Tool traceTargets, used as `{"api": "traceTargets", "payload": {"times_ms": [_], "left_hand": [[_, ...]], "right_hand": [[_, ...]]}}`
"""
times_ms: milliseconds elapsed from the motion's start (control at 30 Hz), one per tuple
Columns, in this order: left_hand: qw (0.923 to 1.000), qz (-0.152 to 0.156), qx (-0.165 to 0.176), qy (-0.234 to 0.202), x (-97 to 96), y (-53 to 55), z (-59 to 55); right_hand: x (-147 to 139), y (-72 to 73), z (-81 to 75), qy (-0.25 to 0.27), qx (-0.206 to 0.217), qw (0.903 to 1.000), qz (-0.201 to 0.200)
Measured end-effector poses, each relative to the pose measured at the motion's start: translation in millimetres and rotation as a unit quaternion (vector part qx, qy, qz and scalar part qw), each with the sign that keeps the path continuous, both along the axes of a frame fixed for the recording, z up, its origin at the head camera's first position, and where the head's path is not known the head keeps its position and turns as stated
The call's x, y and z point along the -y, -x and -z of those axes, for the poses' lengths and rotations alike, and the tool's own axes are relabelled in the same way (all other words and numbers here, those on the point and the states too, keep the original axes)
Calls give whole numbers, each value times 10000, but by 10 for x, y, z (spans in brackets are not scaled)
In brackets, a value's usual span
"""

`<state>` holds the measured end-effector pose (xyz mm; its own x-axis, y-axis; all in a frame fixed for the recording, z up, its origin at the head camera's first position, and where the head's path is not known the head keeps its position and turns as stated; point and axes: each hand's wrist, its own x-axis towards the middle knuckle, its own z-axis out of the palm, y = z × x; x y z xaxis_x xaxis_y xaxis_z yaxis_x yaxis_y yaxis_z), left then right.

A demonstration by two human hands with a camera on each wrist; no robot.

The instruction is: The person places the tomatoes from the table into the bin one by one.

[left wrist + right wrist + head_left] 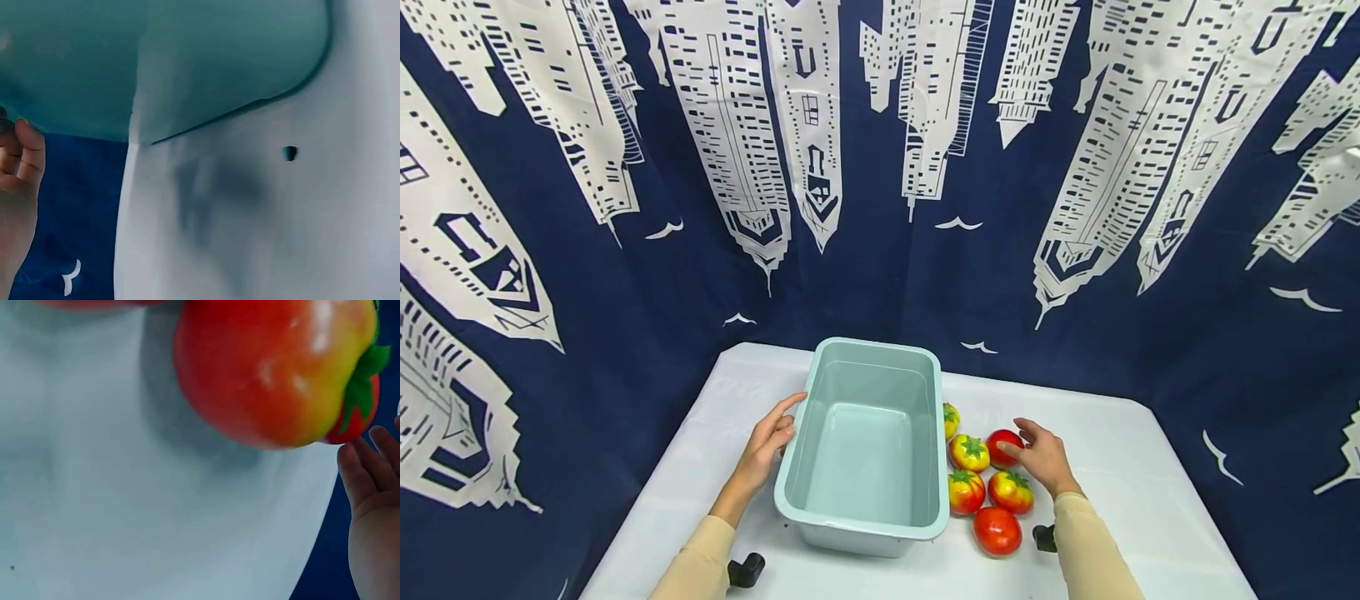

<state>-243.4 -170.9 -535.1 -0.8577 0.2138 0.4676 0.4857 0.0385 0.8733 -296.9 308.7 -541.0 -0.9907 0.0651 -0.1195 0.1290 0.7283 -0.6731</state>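
Note:
A pale green plastic tub (pixel 861 442) sits on the white table, its inside bare. At its left rim is my left hand (pixel 767 442), index finger stretched to the edge and the other fingers loosely bent beside the wall. In the left wrist view, fingers of the left hand (pixel 22 162) lie close under the tub's side (pixel 219 56). My right hand (pixel 1041 454) hovers with spread, relaxed fingers at a red tomato (pixel 1000 447), partly covering it. The right wrist view has a red-yellow tomato (pixel 262 369) large in front, with the right hand's fingertips (pixel 350 456) by the red tomato behind.
Several more tomatoes cluster along the tub's right side, among them a yellow one (pixel 968 454), a red-yellow one (pixel 1011 492) and a plain red one (pixel 997 532). One yellow tomato (pixel 951 419) is partly hidden by the rim. A dark blue skyline-print cloth (pixel 880 275) hangs behind the table (pixel 1112 467).

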Motion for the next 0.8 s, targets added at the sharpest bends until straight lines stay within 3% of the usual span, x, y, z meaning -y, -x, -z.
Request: {"api": "traceTargets", "payload": {"times_ms": [200,300,567,800], "left_hand": [[9990,364,185,-171,-60,-81,83],[9987,338,326,-206,-76,-86,98],[9973,470,219,-511,-107,-35,164],[9951,343,465,-803,-171,-34,199]], "right_hand": [[-92,-63,129,405,269,9987,168],[-131,-87,188,737,354,9963,244],[-174,-109,313,1655,397,9846,390],[-154,-104,430,2001,467,9771,545]]}}
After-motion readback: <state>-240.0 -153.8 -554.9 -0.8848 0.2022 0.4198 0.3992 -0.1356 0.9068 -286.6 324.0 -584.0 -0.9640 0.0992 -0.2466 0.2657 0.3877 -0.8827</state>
